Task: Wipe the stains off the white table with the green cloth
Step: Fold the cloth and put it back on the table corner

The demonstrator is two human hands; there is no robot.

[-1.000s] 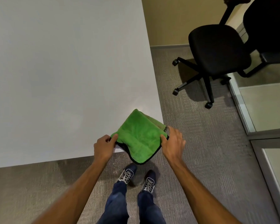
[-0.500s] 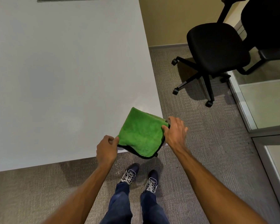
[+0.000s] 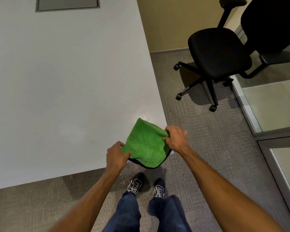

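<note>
head view, looking down: a folded green cloth (image 3: pixel 146 144) is held over the near right corner of the white table (image 3: pixel 65 77), its lower edge hanging past the rim. the left hand (image 3: pixel 116 157) pinches the cloth's near left corner; the right hand (image 3: pixel 175 139) grips its right edge. it looks soft, light and floppy, so it is best bunched or pressed flat under a palm. no stains are clear. a black office chair (image 3: pixel 219 52) stands on the carpet, well apart.

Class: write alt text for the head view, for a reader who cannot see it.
A person's left grip and right grip pinch opposite edges of a green cloth over a white table's near corner. A black office chair stands nearby.
</note>
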